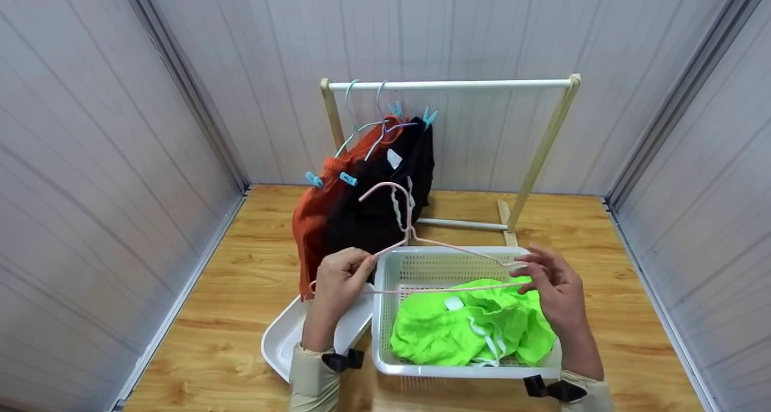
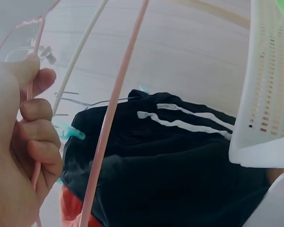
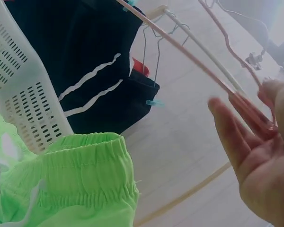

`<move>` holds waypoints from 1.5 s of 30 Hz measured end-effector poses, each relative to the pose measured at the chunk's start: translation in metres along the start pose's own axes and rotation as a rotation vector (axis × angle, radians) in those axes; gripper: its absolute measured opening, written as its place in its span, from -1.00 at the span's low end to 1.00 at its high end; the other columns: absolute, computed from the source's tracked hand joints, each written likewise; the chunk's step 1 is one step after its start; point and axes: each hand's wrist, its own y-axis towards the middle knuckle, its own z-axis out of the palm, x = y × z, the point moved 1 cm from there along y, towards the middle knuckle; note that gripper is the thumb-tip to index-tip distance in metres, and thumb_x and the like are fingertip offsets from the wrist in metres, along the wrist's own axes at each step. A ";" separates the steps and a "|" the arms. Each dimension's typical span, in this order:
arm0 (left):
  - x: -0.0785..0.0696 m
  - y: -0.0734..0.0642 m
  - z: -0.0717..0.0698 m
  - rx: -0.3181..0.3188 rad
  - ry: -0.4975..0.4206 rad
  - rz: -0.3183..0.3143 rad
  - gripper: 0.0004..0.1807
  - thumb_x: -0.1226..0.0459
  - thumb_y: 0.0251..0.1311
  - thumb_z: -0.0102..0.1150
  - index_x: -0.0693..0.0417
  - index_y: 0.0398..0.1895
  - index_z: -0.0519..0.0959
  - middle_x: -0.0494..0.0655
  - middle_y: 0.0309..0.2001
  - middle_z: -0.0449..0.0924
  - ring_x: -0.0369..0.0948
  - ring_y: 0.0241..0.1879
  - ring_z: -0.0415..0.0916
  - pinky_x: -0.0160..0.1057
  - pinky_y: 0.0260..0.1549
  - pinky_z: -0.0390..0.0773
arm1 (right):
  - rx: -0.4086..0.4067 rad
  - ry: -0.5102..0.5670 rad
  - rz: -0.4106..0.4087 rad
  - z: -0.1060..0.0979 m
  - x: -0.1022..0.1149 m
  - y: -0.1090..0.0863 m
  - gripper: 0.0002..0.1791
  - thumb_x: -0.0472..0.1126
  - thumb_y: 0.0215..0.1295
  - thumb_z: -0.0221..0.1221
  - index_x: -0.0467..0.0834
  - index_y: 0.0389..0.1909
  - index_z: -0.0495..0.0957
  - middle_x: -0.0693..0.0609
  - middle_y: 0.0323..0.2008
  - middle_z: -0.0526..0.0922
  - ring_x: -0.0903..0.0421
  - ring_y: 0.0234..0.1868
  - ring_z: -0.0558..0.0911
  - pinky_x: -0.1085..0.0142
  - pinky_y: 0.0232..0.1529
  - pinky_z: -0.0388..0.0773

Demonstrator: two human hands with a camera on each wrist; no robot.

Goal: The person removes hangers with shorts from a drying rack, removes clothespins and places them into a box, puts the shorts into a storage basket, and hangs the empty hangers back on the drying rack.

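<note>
- On my head feed the left hand (image 1: 340, 279) grasps one end of the pink clothes hanger (image 1: 446, 290), and my left wrist feed shows its fingers curled round the wire
- I see the right hand (image 1: 557, 288) hold the opposite end between thumb and fingers, some of those fingers fairly straight
- The hanger is in the air between the two hands, above the white basket (image 1: 464, 371), its hook up and curving to the left of my view
- Inside the basket I see lime-green drawstring bottoms (image 1: 433, 327) lying bunched, a white label and white cords on top
- Left of the basket a white tray (image 1: 274, 333) sits on the wood-grain surface (image 1: 211, 279), partly hidden from me by the left forearm
- Behind, the clothes rack (image 1: 470, 84) carries a mint hanger (image 1: 347, 102) with orange bottoms (image 1: 310, 219) and a purple hanger (image 1: 379, 102) with black drawstring bottoms (image 1: 367, 201), both toward the left end of its white rod
- Blue clips (image 1: 347, 179) pinch the waistbands of both hung garments
- Both sleeves (image 1: 315, 370) are beige
</note>
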 end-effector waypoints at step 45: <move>0.020 0.002 -0.054 -0.077 -0.054 -0.206 -0.89 0.47 0.24 0.20 0.18 -0.30 0.70 -0.06 -0.35 0.65 -0.20 -0.43 0.49 -0.40 -0.42 0.46 | -0.616 -0.461 -0.020 -0.056 0.055 0.050 -0.73 -0.24 0.38 0.14 -0.28 -0.02 0.65 -0.05 -0.29 0.70 0.23 -0.42 0.70 0.43 -0.46 0.59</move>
